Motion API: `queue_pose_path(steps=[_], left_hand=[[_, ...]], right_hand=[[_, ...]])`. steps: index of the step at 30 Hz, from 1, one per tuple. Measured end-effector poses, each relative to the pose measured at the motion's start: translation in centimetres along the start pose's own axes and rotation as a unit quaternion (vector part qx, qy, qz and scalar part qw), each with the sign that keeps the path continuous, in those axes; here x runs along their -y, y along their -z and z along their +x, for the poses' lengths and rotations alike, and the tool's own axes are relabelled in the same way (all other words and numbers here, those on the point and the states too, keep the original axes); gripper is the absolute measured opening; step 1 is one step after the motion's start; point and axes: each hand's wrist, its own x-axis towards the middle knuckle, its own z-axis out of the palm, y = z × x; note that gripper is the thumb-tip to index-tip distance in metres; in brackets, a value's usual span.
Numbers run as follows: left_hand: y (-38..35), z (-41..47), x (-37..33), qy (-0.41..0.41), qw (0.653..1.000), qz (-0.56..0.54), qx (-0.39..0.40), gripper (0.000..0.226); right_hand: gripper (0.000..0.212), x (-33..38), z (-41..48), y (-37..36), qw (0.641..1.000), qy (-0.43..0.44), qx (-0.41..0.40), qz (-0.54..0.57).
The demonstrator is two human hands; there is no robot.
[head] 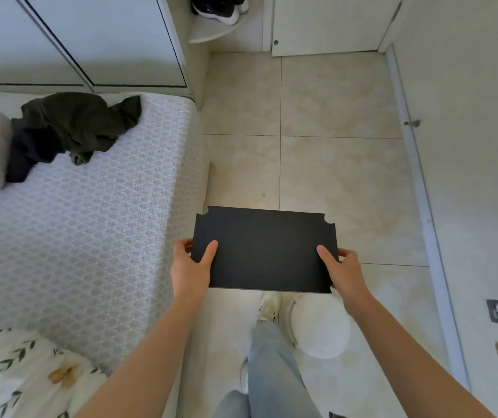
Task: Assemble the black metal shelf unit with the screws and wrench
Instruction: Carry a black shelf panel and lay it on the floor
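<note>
A flat black shelf panel [264, 248] with notched corners is held level above the tiled floor, in the middle of the view. My left hand [189, 267] grips its left edge, thumb on top and fingers underneath. My right hand [342, 271] grips the right edge in the same way. No screws, wrench or other shelf parts are in view.
A bed [85, 236] with a patterned cover fills the left side, with dark clothes [70, 128] and a floral pillow [24, 378] on it. Beige floor tiles [332, 164] lie ahead. A white round lid-like object [320, 330] sits by my feet. White cabinets and a door stand at the back.
</note>
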Motion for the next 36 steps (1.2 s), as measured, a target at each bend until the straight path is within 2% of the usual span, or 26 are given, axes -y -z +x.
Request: queue_pose_path(steps=[6,9,17,25,33,36], left_hand=[[-4.2,7.3,-3.6,-0.018,0.999,0.024,0.025,0.056],[-6.7,11.4,-4.8,-0.033,0.998,0.021,0.049,0.054],[-13.7,21.9,-4.8,-0.026,0.987,0.052,0.148,0.057],[-23.5,33.0,2.3,0.025,0.965,0.100,0.243,0.056],[-31.2,41.6,10.5,0.060,0.948,0.130,0.285,0.059],[-33.8,44.3,13.9,0.046,0.945,0.142,0.291,0.056]], right_hand=[[0.054,3.8,8.0,-0.5,0.999,-0.021,0.013,-0.038],[0.050,5.2,12.1,-0.7,1.000,-0.021,0.002,-0.014],[0.044,5.2,21.0,-1.4,0.991,-0.112,-0.003,0.070],[0.042,-2.0,31.4,-4.5,0.978,-0.181,-0.017,0.106],[0.028,-11.1,40.2,-8.6,0.959,-0.236,-0.009,0.156],[0.027,-14.8,43.7,-10.4,0.954,-0.246,-0.009,0.169]])
